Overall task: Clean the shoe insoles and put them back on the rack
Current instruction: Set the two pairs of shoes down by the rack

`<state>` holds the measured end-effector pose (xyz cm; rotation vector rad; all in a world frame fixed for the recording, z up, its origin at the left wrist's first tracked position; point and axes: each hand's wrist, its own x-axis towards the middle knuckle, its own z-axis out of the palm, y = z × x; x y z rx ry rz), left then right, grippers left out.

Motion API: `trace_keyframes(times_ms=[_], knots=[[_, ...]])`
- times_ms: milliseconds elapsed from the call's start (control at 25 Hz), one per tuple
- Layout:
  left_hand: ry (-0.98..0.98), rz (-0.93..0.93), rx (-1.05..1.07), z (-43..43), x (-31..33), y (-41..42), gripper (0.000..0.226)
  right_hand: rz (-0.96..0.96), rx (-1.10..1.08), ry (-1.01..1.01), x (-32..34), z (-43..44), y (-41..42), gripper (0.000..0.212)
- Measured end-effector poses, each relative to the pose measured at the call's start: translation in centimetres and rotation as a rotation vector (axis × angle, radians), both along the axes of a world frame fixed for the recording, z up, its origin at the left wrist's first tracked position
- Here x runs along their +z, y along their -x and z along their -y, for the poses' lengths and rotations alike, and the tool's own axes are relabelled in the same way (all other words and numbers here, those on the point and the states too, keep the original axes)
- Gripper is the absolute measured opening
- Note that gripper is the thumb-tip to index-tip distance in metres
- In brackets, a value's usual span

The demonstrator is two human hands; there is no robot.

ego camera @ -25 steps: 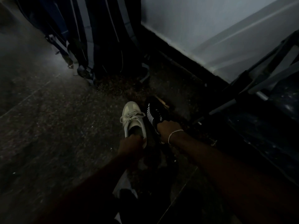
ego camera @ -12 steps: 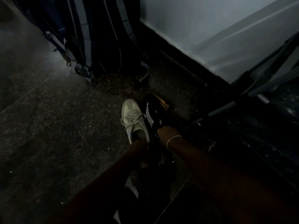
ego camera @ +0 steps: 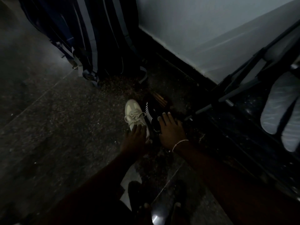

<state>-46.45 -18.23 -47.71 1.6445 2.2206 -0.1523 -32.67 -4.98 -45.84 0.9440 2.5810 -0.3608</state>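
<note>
A cream lace-up sneaker (ego camera: 134, 114) stands on the dark speckled floor, toe pointing away from me. Right beside it stands a black shoe with white stripes (ego camera: 151, 112). My left hand (ego camera: 135, 138) lies over the heel end of the cream sneaker with its fingers stretched out. My right hand (ego camera: 170, 129), with a thin bracelet at the wrist, rests flat with straight fingers on the rear of the black shoe. Two pale insoles (ego camera: 279, 109) lie on the dark rack (ego camera: 240, 88) at the right. The scene is very dim.
Dark striped bags (ego camera: 97, 38) lean against the wall at the back. A pale wall with a black skirting runs diagonally behind the shoes. A small brown ribbed object (ego camera: 160, 98) lies just beyond the black shoe. My feet show at the bottom edge.
Both hands gripped the shoes' heel openings before; now their fingers are straightened and lie on top of the shoes. The view has shifted slightly, bringing the insoles on the rack into sight.
</note>
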Motion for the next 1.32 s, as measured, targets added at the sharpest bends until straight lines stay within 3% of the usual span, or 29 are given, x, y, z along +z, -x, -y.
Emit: trace_keyframes(times_ms=[560, 920, 1320], knots=[[-0.190, -0.058, -0.035, 0.8, 22.4, 0.3, 0.078, -0.245, -0.136, -0.178, 21.9, 3.0, -2.0, 0.085], [-0.339, -0.108, -0.213, -2.7, 35.6, -3.4, 0.081, -0.347, -0.288, -0.357, 33.7, 3.3, -8.2, 0.082], [-0.451, -0.076, -0.462, -10.2, 43.0, -11.9, 0.079, -0.460, -0.490, -0.521, 40.6, 0.5, -17.9, 0.075]])
